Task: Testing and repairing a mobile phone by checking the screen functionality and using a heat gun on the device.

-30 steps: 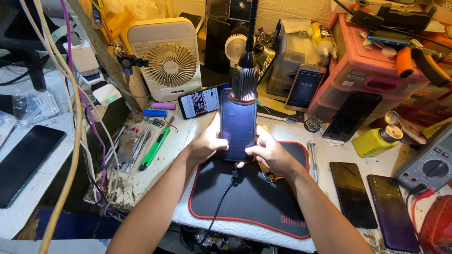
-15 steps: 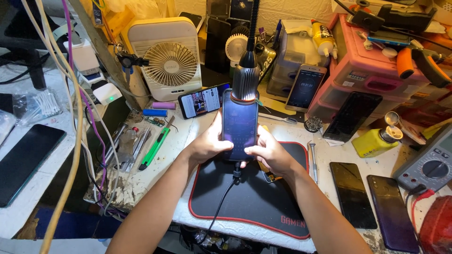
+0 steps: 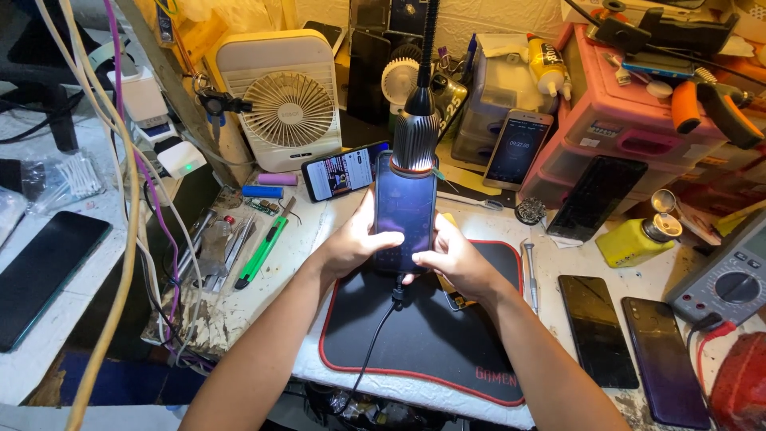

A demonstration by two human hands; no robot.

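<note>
I hold a dark smartphone (image 3: 405, 211) upright in both hands above a black mat with a red border (image 3: 423, 335). My left hand (image 3: 355, 243) grips its left edge, thumb lying across the lower screen. My right hand (image 3: 455, 259) holds the lower right corner. A black cable (image 3: 381, 335) hangs from the phone's bottom down over the mat. A gooseneck lamp head (image 3: 416, 140) hangs directly above the phone's top edge and lights it.
A white desk fan (image 3: 287, 100) stands at the back left, with a lit phone (image 3: 343, 172) leaning nearby. Another lit phone (image 3: 517, 150) leans against pink drawers (image 3: 630, 132). Two dark phones (image 3: 630, 335), a yellow bottle (image 3: 634, 239), a multimeter (image 3: 730, 279) lie right; a green cutter (image 3: 259, 251) left.
My hands and the phone stay in nearly the same place. My left thumb has shifted slightly across the lower screen.
</note>
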